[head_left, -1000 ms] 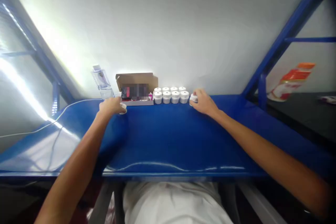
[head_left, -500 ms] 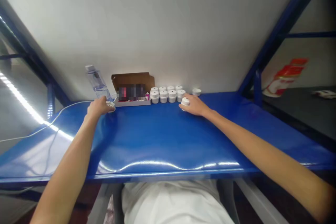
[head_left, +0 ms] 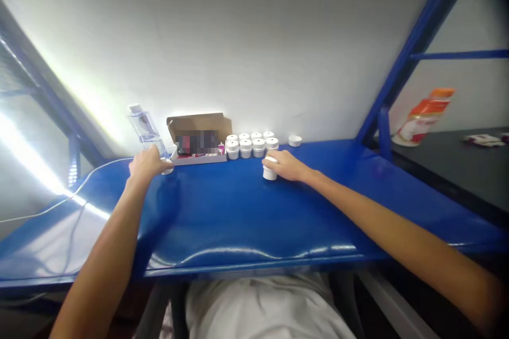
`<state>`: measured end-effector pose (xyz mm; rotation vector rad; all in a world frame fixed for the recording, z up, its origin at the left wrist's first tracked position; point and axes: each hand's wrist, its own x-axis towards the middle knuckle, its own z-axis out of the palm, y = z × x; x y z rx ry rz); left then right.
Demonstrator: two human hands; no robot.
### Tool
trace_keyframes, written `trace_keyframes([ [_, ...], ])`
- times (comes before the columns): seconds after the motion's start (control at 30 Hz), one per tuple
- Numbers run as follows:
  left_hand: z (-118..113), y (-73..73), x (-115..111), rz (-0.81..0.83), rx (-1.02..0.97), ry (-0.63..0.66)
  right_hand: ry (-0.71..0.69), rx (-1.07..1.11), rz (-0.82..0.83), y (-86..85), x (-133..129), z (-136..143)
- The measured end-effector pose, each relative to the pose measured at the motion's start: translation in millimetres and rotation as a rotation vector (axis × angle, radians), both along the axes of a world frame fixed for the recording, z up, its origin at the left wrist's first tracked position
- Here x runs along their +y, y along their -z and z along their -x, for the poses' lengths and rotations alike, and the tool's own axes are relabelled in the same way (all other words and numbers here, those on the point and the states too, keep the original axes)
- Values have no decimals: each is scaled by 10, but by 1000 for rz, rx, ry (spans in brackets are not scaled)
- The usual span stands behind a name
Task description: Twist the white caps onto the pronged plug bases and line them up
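My right hand [head_left: 285,165] is closed around a small white round container [head_left: 270,175], just in front of the rows of similar ones. These white lidded containers [head_left: 245,148] stand close together in two rows, dark dots on their tops. At the left, my left hand [head_left: 146,163] is closed on a small white round piece [head_left: 167,171], mostly hidden by the fingers. Right behind that hand stands a clear water bottle [head_left: 148,130] with a white cap. A single low white cup-like piece [head_left: 295,141] lies apart, near the wall.
An open cardboard box [head_left: 199,120] with dark and pink contents sits between the bottle and the containers. A white cable [head_left: 97,169] runs across the blue table [head_left: 222,212] at the left. A red-and-white bottle [head_left: 422,119] stands on the dark surface at the right.
My right hand has brought the white container slightly left and towards me, away from the rows. The left hand stays near the bottle. The view has shifted slightly.
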<state>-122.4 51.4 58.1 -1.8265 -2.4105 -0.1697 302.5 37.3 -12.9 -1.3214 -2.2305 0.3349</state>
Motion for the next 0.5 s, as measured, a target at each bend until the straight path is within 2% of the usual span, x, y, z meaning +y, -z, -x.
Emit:
trace_keyframes([
  [0.1,4,30,8,-2,17,20,-79,45,8,11,-54,99],
  [0.23,42,12,-3,-47,0,20,-113,116,24,52,-59,116],
  [0.3,18,-36,-14,-109,-19,-9,-106,218,84,87,-41,126],
  [0.37,-94,-83,-38,-204,-44,26,-91,370,202,120,-33,176],
  [0.43,-322,-86,-102,-290,-107,198,-76,558,348,135,-56,277],
  [0.5,-653,-15,-229,-321,-267,483,-55,777,506,124,-124,416],
])
